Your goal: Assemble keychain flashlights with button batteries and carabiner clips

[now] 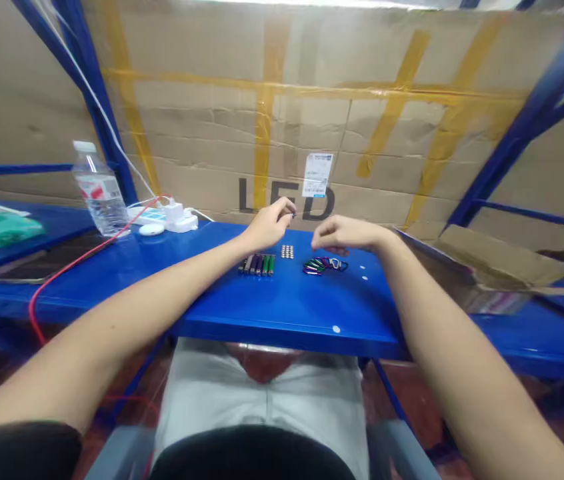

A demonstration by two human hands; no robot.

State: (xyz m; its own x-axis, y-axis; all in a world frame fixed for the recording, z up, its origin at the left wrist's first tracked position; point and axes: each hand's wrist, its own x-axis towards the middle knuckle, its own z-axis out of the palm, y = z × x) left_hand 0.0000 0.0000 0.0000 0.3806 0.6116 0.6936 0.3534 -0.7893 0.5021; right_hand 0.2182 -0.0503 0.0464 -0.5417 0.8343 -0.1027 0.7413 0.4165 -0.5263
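Lying beneath the right hand [337, 234]: carabiners [317, 264] (perhaps touching it).

The left hand [271, 223] pinches a small dark piece [294, 215] above the blue tabletop [267, 307]; the right hand [341, 233] is by coloured carabiners [316, 265], near small silvery discs [287, 252]

The head view looks forward and down across the table [272, 308].
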